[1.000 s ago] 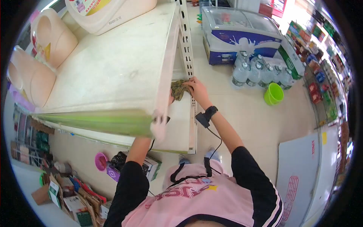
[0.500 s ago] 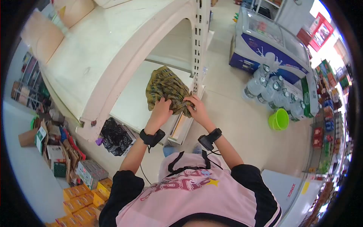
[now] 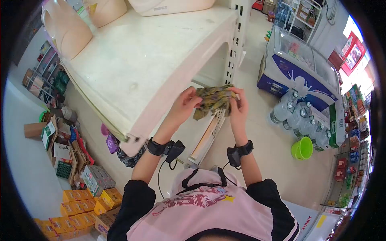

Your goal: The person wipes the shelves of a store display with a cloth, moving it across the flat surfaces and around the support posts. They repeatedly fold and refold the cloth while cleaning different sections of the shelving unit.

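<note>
A crumpled yellow-green patterned cloth [image 3: 215,99] hangs bunched between my two hands, in front of the white shelf unit's corner. My left hand [image 3: 185,105] pinches its left side with fingers closed. On the other side, my right hand [image 3: 239,106] grips the cloth with thumb and fingers. Both wrists wear black strapped devices. Close to my left hand is the edge of the upper white shelf [image 3: 132,68], which shows some smudges. Below the cloth, the lower shelf's edge [image 3: 207,138] is partly covered.
Pale plastic jugs [image 3: 68,30] stand on the upper shelf. To the right are a blue-sided chest freezer [image 3: 301,68], large water bottles [image 3: 281,112] and a green bucket [image 3: 302,148]. Flattened cardboard [image 3: 76,156] and yellow boxes [image 3: 76,207] lie at the left.
Both hands have lifted the cloth off the lower shelf and bunched it smaller. The view has shifted, showing more of the upper shelf and its jugs.
</note>
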Tool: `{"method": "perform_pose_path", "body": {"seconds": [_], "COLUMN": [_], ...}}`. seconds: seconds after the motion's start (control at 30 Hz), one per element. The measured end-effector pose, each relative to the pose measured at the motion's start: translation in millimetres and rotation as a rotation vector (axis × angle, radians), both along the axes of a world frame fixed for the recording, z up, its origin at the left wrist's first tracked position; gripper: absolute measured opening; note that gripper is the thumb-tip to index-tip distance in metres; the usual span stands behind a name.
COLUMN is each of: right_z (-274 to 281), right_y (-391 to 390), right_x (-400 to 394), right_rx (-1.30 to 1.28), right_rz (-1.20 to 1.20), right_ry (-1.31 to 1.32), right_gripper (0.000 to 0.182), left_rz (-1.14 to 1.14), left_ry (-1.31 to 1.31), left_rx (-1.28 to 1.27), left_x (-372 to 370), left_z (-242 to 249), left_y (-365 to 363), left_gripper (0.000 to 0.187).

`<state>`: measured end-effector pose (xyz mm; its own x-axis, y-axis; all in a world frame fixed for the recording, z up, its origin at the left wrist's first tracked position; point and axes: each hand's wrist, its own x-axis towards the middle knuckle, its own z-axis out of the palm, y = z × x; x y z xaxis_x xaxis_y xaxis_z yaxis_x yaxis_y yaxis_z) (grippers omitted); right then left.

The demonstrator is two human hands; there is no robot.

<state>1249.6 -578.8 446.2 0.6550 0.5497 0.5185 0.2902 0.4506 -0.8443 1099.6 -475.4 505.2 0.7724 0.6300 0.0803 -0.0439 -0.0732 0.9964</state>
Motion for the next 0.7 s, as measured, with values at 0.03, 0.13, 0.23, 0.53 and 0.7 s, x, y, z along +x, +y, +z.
{"method": "perform_pose_path", "body": {"seconds": [0.03, 0.13, 0.23, 0.53, 0.7], "right_z": [15.2, 43.1, 64.9, 147.8, 137.7], "right_y": [-4.0, -9.2, -6.1, 41.8, 54.8], "right_x": [-3.2, -0.3, 14.2, 76.8, 89.5], "right_rx": [0.013, 0.082, 0.18, 0.284, 0.216], "right_rz": [-0.018, -0.214, -0.472, -0.614, -0.508], "right_ry": [0.087, 0.014, -0.212, -0.788, -0.803], "right_gripper": [0.027, 0.029, 0.03, 0.029, 0.036], "left_rz": [-0.003, -0.084, -0.152, 0.231, 0.35], "left_ry": [-0.075, -0.198, -0.289, -0.56, -0.61], "left_rx": [0.002, 0.051, 0.099, -0.027, 0.121], "left_x": [4.2, 22.5, 49.5, 113.3, 131.0], "left_z": [10.3, 26.3, 31.3, 66.0, 42.9], "left_y": [-3.4, -5.1, 3.3, -15.4, -13.8], "left_gripper": [0.007, 0.009, 0.009, 0.024, 0.023]}}
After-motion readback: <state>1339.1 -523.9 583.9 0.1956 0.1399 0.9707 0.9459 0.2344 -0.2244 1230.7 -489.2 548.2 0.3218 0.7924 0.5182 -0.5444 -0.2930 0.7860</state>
